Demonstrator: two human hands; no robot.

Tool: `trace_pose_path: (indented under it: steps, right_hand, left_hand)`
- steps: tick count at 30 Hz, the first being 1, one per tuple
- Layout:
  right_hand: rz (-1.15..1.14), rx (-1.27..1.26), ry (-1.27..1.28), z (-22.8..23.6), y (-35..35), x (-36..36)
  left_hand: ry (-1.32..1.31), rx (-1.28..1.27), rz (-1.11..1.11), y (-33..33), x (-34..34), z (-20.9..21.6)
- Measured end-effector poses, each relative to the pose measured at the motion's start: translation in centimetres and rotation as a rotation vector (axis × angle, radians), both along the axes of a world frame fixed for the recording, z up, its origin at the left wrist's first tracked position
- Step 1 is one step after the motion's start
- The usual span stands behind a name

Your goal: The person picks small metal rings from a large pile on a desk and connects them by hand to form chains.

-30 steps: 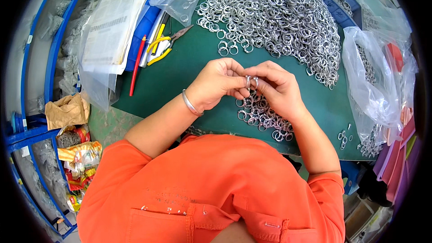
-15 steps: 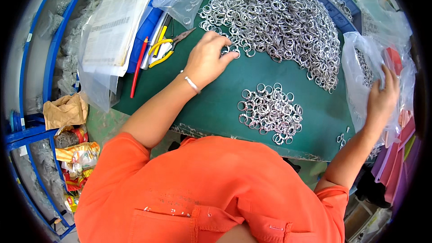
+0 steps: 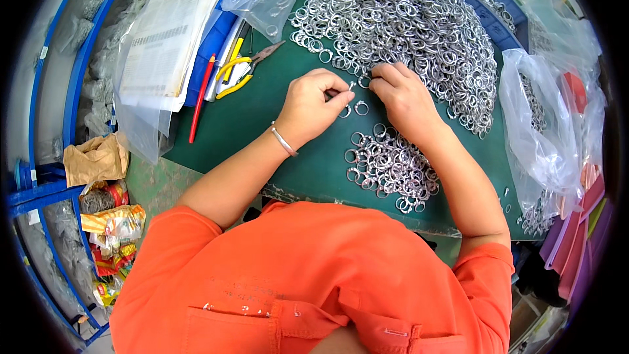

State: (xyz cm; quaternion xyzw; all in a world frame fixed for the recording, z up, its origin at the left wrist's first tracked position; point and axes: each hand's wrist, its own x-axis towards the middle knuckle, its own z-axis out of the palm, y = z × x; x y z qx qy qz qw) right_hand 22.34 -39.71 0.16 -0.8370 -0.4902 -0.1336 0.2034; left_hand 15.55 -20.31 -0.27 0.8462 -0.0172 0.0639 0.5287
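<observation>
The left hand [image 3: 313, 103] pinches a silver metal ring [image 3: 352, 84]. The right hand [image 3: 405, 99] curls by heaped silver metal rings [image 3: 409, 26], grip unclear

Blue shelving [image 3: 46, 200], probably metal; green floor [image 3: 154, 183]

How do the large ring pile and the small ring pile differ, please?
The large ring pile spreads much wider than the small ring pile. The large ring pile lies toward the far side of the green table, the small ring pile toward its near edge. Both look silvery and loosely heaped.
</observation>
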Motion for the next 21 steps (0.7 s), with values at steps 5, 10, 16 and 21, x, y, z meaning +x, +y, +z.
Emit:
trace_pose_path:
  steps: [5,10,16,21]
  right_hand:
    - [-0.039,0.034,0.057,-0.5,0.7,-0.8]
    - [-0.136,-0.123,-0.006,-0.9,1.6,-0.7]
    - [-0.216,0.583,1.104,1.3,0.4,-1.6]
    - [-0.087,0.587,0.713,3.2,0.4,-5.0]
  left_hand:
    - [0.162,-0.421,0.024,0.1,0.2,-0.3]
    - [0.399,-0.832,-0.014,0.2,-0.1,1.4]
    - [0.257,-0.682,-0.023,-0.1,-0.8,1.8]
    - [0.037,-0.352,0.009,-2.2,-1.6,2.5]
